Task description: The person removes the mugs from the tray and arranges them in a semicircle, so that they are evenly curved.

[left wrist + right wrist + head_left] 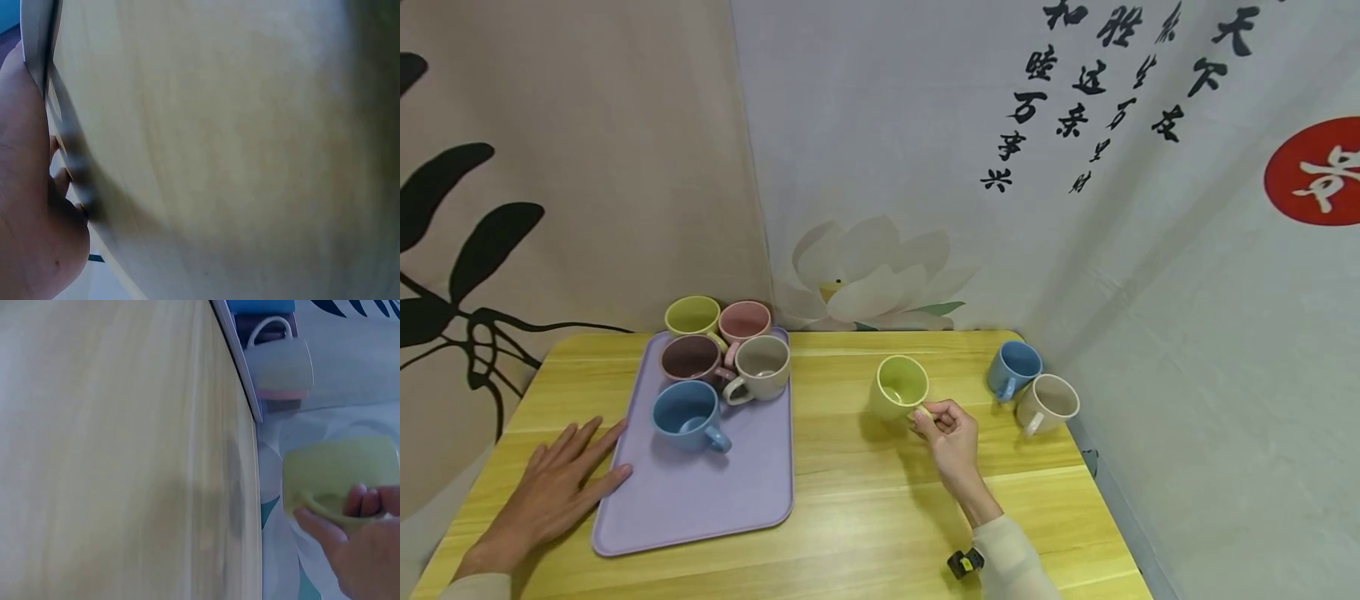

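Observation:
My right hand (pixel 952 442) pinches the handle of a yellow-green mug (pixel 895 398), held upright over the middle of the table with its shadow below. In the right wrist view, thumb and fingers close on the handle of that same mug (pixel 337 465). My left hand (pixel 559 487) lies with fingers spread at the left edge of a lilac tray (pixel 700 512), thumb and fingertips at its rim. On the tray stand a blue mug (pixel 683 417), a dark mauve mug (pixel 688 358), a grey-beige mug (pixel 763 367), a pink mug (pixel 745 321) and another yellow-green mug (pixel 691 315).
Near the table's right edge a second blue mug (pixel 1015 367) and a cream mug (pixel 1048 404) stand side by side. A printed cloth (pixel 880 167) hangs behind the wooden table (pixel 865 517). A small black device (pixel 965 562) sits by the right wrist.

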The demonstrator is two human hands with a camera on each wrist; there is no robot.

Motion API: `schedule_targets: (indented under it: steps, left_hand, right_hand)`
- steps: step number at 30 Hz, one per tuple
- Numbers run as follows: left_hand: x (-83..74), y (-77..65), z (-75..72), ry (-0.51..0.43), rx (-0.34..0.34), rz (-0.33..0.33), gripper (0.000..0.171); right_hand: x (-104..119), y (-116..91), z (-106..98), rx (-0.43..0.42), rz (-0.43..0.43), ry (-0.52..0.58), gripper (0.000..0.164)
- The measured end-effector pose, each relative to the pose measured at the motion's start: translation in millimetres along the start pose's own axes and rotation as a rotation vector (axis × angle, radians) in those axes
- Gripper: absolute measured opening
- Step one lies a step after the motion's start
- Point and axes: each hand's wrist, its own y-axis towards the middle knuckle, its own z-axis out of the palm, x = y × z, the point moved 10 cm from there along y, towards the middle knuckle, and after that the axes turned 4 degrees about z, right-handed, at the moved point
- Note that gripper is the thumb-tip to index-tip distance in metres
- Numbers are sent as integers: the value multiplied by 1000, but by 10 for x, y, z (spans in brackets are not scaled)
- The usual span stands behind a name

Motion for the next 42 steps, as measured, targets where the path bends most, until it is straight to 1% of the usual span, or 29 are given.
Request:
schedule_targets:
  steps: [3,7,13,20,30,36,42]
  left_hand:
    - [4,4,1,0,5,-1,89]
    - [6,10,-2,4,4,0,89]
    - [0,14,-20,7,-11,-2,88]
    - [8,7,-3,6,-3,-8,89]
    - [-11,12,-11,-2,11,-13,89]
    - [-19,23,-30,11,20,-25,90]
    - [-11,15,-19,4,3,-14,90]
  right_hand:
    - [15,75,-111,-81,-16,25,21]
    - [20,175,-258,-185,-42,39,14]
    - [17,327,-424,-307,-63,72,11]
    - [-21,502,-548,-407,-63,76,14]
    - [-84,708,-729,-564,-76,19,11]
    - [-105,791,-798,-621,-72,1,11]
    - [-136,851,-844,-662,-56,-55,11]
